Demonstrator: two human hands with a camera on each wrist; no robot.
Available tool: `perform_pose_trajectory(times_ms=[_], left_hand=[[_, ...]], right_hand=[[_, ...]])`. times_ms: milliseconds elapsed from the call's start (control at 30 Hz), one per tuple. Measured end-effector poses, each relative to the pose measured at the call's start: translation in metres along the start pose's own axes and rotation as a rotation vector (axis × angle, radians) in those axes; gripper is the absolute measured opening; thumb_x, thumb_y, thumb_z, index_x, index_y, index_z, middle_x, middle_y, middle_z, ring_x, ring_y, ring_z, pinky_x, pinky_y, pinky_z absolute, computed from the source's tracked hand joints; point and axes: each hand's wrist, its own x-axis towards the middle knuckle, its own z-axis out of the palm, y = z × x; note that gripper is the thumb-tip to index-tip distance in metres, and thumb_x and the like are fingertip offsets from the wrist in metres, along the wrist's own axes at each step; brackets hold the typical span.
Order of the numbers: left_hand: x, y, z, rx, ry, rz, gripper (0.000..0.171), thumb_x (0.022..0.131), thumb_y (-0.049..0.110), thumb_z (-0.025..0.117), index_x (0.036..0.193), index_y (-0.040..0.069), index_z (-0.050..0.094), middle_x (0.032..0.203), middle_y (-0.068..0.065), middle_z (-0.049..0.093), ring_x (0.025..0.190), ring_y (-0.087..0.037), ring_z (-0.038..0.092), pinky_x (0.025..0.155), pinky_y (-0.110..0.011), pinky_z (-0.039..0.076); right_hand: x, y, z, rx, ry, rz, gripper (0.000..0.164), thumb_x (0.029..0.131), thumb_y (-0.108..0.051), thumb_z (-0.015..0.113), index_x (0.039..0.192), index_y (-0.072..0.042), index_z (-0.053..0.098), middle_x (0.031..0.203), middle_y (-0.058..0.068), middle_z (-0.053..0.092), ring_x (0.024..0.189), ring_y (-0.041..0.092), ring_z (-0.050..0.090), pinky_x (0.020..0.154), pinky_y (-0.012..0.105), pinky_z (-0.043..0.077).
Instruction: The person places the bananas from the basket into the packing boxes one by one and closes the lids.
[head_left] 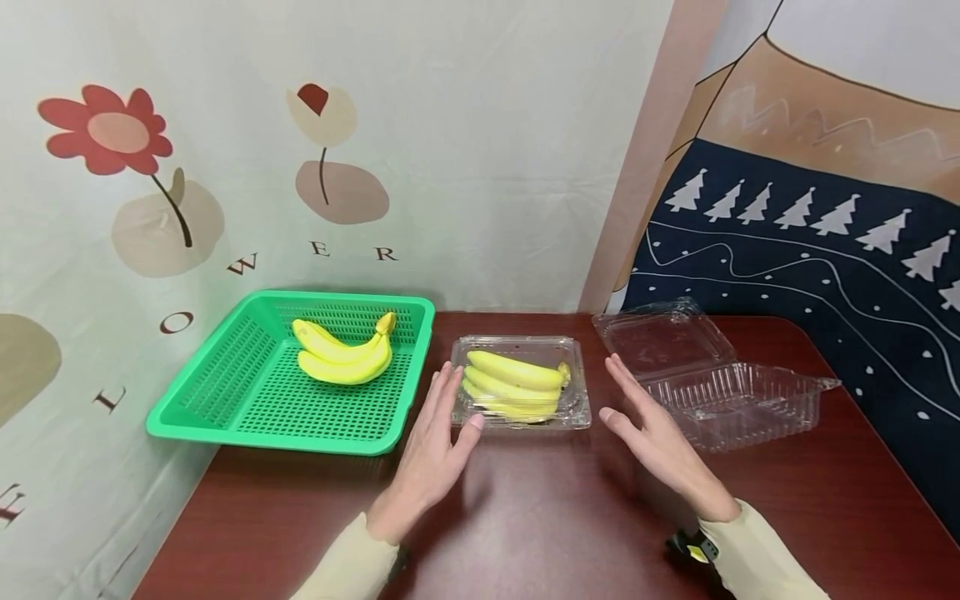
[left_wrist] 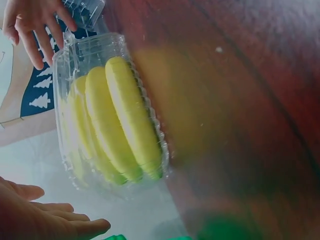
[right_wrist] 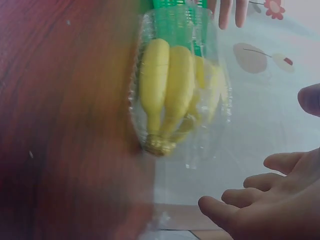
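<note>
A bunch of yellow bananas point(head_left: 517, 379) lies inside a lidded transparent plastic clamshell box point(head_left: 525, 422) at the middle of the table. To its left is my left hand point(head_left: 431, 446), fingers straight and thumb spread. The left wrist view shows a gap between that hand point(left_wrist: 47, 215) and the box. My right hand point(head_left: 660, 442) hovers right of the box with straight fingers, also apart from it. Neither hand holds anything. In the right wrist view the bananas point(right_wrist: 167, 85) show their stem end towards the right hand point(right_wrist: 270, 200).
On the left stands a green plastic basket point(head_left: 307, 440) with more bananas point(head_left: 348, 358) in it. A second transparent clamshell box point(head_left: 735, 408) sits with its lid point(head_left: 663, 337) raised, beyond my right hand. Printed cloth point(head_left: 487, 167) hangs behind the dark red table point(head_left: 525, 517).
</note>
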Motion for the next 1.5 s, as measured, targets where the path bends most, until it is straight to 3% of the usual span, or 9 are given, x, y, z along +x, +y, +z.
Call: perform_pose_trajectory(times_ms=[500,633,867,967,1100,1200,1267,1433,1500], left_hand=[[0.010,0.006,-0.016,0.111,0.023,0.062,0.078,0.099,0.046,0.058,0.164,0.010,0.031,0.170,-0.006,0.025,0.157,-0.031,0.018,0.120,-0.061,0.025],[0.010,0.008,-0.017,0.138,0.008,0.064,0.081,0.098,0.049,0.059,0.165,0.013,0.029,0.171,-0.005,0.023,0.158,-0.031,0.017,0.120,-0.063,0.026],[0.010,0.012,-0.012,0.129,0.000,0.059,0.082,0.096,0.050,0.062,0.164,0.017,0.032,0.170,-0.003,0.025,0.158,-0.028,0.018,0.117,-0.065,0.028],[0.012,0.014,-0.009,0.124,-0.010,0.070,0.081,0.096,0.050,0.062,0.164,0.017,0.033,0.170,-0.005,0.027,0.157,-0.031,0.020,0.117,-0.064,0.029],[0.015,0.018,-0.001,0.118,-0.025,0.089,0.080,0.096,0.050,0.062,0.162,0.013,0.036,0.169,-0.008,0.028,0.155,-0.036,0.024,0.118,-0.064,0.029],[0.016,0.023,0.007,0.109,-0.047,0.091,0.080,0.096,0.051,0.060,0.161,0.011,0.037,0.169,-0.009,0.028,0.155,-0.038,0.024,0.117,-0.065,0.029],[0.017,0.026,0.012,0.106,-0.061,0.093,0.080,0.096,0.052,0.060,0.161,0.011,0.037,0.169,-0.009,0.028,0.155,-0.038,0.024,0.118,-0.064,0.028],[0.020,0.031,0.023,0.149,-0.084,0.137,0.081,0.096,0.053,0.060,0.162,0.013,0.036,0.170,-0.011,0.026,0.155,-0.039,0.021,0.120,-0.063,0.024],[0.022,0.033,0.026,0.185,-0.085,0.172,0.081,0.096,0.053,0.061,0.162,0.012,0.037,0.169,-0.012,0.027,0.156,-0.040,0.020,0.121,-0.062,0.024]], right_hand=[[-0.013,-0.018,-0.030,-0.094,-0.007,-0.029,0.070,0.104,-0.027,0.063,0.165,-0.029,0.029,0.172,-0.002,0.019,0.155,0.033,0.025,0.112,0.066,0.033],[-0.018,-0.025,-0.038,-0.098,-0.008,-0.036,0.071,0.103,-0.027,0.064,0.164,-0.035,0.028,0.172,-0.003,0.020,0.154,0.035,0.027,0.110,0.074,0.030],[-0.031,-0.041,-0.056,-0.102,0.043,-0.055,0.076,0.101,-0.022,0.067,0.162,-0.043,0.028,0.170,-0.009,0.023,0.152,0.003,0.024,0.108,0.077,0.029],[-0.034,-0.046,-0.068,-0.128,0.099,-0.086,0.076,0.099,-0.017,0.068,0.162,-0.040,0.031,0.169,-0.010,0.026,0.150,-0.003,0.023,0.121,0.051,0.027],[-0.036,-0.043,-0.090,-0.169,0.199,-0.102,0.074,0.099,-0.014,0.069,0.161,-0.036,0.036,0.168,-0.009,0.029,0.150,-0.002,0.025,0.117,0.022,0.019],[-0.036,-0.034,-0.106,-0.214,0.268,-0.078,0.071,0.099,-0.017,0.068,0.161,-0.035,0.038,0.168,-0.009,0.030,0.148,-0.003,0.027,0.115,0.017,0.020],[-0.036,-0.025,-0.116,-0.255,0.313,-0.055,0.069,0.100,-0.019,0.067,0.161,-0.033,0.038,0.168,-0.007,0.030,0.149,-0.001,0.027,0.118,0.020,0.021],[-0.035,0.001,-0.138,-0.317,0.398,0.044,0.062,0.104,-0.027,0.059,0.162,-0.021,0.039,0.169,0.000,0.028,0.156,0.012,0.019,0.123,0.062,0.015],[-0.034,0.011,-0.146,-0.335,0.432,0.071,0.061,0.104,-0.027,0.057,0.161,-0.014,0.039,0.169,0.005,0.028,0.158,0.018,0.016,0.124,0.061,0.012]])
